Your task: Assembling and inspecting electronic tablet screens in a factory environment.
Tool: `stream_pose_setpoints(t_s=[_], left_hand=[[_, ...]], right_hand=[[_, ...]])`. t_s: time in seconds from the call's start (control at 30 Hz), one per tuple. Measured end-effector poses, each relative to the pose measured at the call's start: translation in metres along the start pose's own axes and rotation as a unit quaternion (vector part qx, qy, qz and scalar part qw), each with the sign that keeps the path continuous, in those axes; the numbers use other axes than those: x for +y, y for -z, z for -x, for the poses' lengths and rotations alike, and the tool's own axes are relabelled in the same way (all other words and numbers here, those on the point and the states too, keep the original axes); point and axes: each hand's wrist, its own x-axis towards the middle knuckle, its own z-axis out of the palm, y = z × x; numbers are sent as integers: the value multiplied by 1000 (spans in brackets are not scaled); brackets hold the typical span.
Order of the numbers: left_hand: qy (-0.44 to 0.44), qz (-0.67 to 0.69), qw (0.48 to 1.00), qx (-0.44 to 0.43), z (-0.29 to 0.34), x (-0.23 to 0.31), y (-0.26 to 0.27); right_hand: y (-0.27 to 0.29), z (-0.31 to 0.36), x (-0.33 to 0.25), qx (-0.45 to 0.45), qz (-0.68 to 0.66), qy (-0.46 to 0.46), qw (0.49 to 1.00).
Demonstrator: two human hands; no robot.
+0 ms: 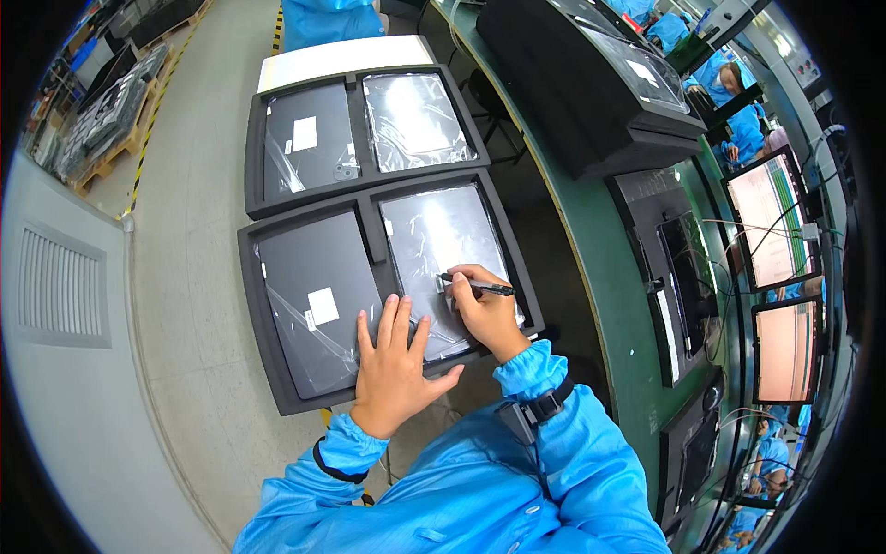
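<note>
Across the middle of the head view, pinches a dark pen (pixel 498 289) between thumb and fingers of the right hand (pixel 487 312), with the tip pointing leftward over a small pale label on the film-covered slab (pixel 448 226). Cannot tell whether the tip touches it. Lays the left hand (pixel 397 374) palm down with fingers spread, fingertips by the divider and the neighbouring dark slab (pixel 309 249), holding nothing. Cannot tell how firmly it presses.

Both slabs flat in separate compartments of the near foam tray (pixel 269 365), the film-covered one on the right, the dark one, with a white label (pixel 323 306) at its middle, on the left. Just beyond, a far foam tray (pixel 253 166) with two more slabs under clear film. On the right wrist, a black band (pixel 533 413) over a blue sleeve. To the right, a green workbench (pixel 637 415) with a stack of black foam (pixel 577 92), and two lit monitors (pixel 768 222) farther over. At far left, a pale louvred panel (pixel 60 388).
</note>
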Motion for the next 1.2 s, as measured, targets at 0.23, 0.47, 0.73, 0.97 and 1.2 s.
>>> stream_pose_setpoints(t_s=[0.23, 0.47, 0.73, 0.97, 1.2], left_hand=[[17, 10, 999, 41, 7, -3, -3], [8, 57, 998, 15, 14, -7, -7], [-12, 80, 996, -30, 33, -25, -41], [-5, 102, 994, -37, 26, -19, -27], [20, 118, 991, -53, 31, -16, -23]], right_hand=[[0, 2, 2, -18, -32, -2, 999], [-70, 6, -57, -180, -4, 129, 975], [-108, 0, -53, -206, 102, 205, 951], [-112, -1, -56, -231, 123, 243, 934], [-113, 3, -56, -246, 133, 241, 929]])
